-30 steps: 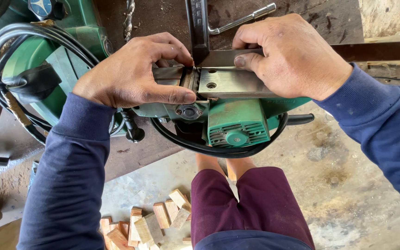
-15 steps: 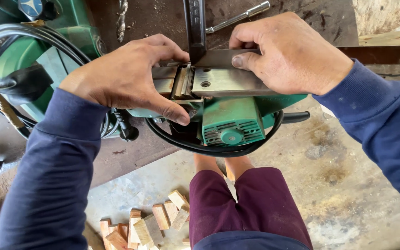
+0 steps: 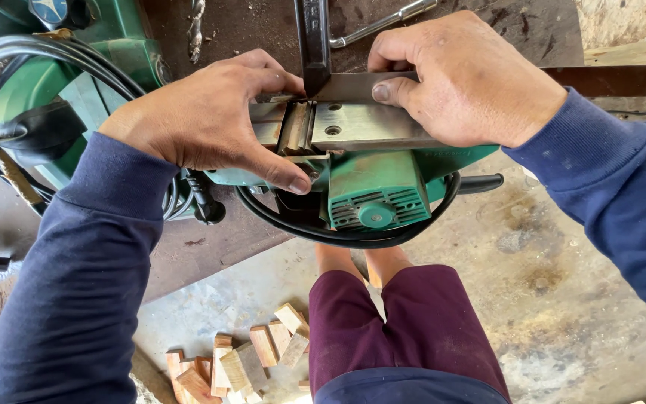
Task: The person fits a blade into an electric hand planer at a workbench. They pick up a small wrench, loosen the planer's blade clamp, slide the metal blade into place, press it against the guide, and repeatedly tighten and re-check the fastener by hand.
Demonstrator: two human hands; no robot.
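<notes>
A green electric planer (image 3: 371, 191) lies upside down on a dark workbench (image 3: 211, 247), its metal sole plate (image 3: 360, 127) and cutter drum (image 3: 297, 129) facing up. My left hand (image 3: 211, 120) grips the planer's left end, thumb pressed on its side beside the drum. My right hand (image 3: 465, 78) pins a flat metal strip (image 3: 349, 86) along the sole's far edge with thumb and fingers. A dark upright bar (image 3: 312, 37) stands just behind the drum, between my hands.
A second green power tool (image 3: 35, 97) with a coiled black cable (image 3: 9, 56) sits at the left. A metal wrench (image 3: 383, 22) and a drill bit (image 3: 196, 26) lie at the bench's back. Small wood blocks (image 3: 241, 359) litter the concrete floor beside my legs.
My left hand has slid left and its thumb dropped down the planer's side, uncovering the cutter drum. My right hand keeps pressing the metal strip in place.
</notes>
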